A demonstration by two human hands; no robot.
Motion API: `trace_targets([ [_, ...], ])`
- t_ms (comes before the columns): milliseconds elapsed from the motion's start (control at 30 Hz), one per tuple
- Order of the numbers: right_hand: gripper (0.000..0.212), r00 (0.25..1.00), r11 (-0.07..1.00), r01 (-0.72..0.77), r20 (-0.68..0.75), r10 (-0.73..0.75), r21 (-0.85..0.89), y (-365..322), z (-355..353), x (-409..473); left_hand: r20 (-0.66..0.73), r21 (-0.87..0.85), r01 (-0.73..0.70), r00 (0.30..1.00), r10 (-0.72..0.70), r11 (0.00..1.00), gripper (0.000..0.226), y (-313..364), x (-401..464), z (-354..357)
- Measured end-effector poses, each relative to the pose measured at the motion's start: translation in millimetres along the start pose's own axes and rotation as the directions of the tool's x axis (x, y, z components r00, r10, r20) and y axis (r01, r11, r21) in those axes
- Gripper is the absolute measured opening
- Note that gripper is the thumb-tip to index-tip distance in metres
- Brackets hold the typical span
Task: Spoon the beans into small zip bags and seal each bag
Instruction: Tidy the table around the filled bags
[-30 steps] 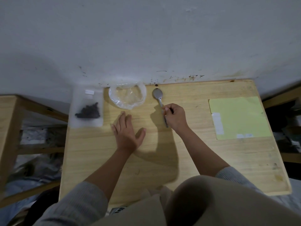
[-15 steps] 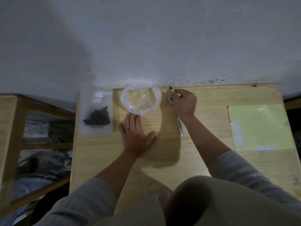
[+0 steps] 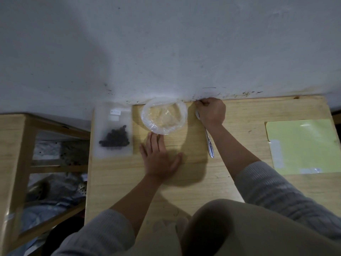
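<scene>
A small clear zip bag (image 3: 113,119) lies flat at the table's far left corner, with a heap of dark beans (image 3: 115,139) inside. To its right sits a round, crumpled clear plastic container (image 3: 147,124) that looks empty. A metal spoon (image 3: 209,143) lies on the table, its bowl hidden under my right hand (image 3: 212,111). That hand reaches to the back edge by the wall, thumb and finger pinched on a small dark bean. My left hand (image 3: 159,157) rests flat on the wood just below the container, fingers spread, holding nothing.
The wooden table (image 3: 239,117) butts against a white wall. A pale green sheet (image 3: 302,145) lies at the right. A wooden frame (image 3: 14,145) stands left of the table, with cloth and clutter below it. My knee fills the bottom of the view.
My right hand let go of the spoon's handle and moved up to the table's back edge, pinching there. The spoon now lies loose. My left hand stayed flat.
</scene>
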State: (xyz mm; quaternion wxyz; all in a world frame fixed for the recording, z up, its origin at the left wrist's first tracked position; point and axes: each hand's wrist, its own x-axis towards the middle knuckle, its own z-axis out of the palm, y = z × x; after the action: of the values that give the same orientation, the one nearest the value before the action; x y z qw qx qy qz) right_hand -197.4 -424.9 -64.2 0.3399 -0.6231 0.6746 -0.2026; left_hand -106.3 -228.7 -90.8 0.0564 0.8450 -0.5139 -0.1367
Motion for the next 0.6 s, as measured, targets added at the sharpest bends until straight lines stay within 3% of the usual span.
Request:
trace_targets([
  [333,0.015,0.991,0.973,0.129,-0.053,-0.121,0.189,10,-7,-24,-0.009,-0.042,0.005,1.000,-0.005,0.999,0.088,-2,-1,1],
  [433,0.032,0.985,0.948,0.170,-0.087,-0.152,0.268,10,-11,-41,-0.023,-0.063,-0.005,1.000,0.003,0.998,0.088,-2,-2,2],
  [533,0.047,0.957,0.937,0.290,-0.079,-0.280,0.193,10,-16,-56,-0.033,-0.054,-0.021,0.999,0.020,0.998,0.088,-4,-2,4],
  [600,0.044,0.952,0.947,0.306,-0.012,-0.306,0.101,11,-19,-62,-0.026,-0.044,-0.033,0.999,0.032,0.999,0.089,-6,-2,6],
])
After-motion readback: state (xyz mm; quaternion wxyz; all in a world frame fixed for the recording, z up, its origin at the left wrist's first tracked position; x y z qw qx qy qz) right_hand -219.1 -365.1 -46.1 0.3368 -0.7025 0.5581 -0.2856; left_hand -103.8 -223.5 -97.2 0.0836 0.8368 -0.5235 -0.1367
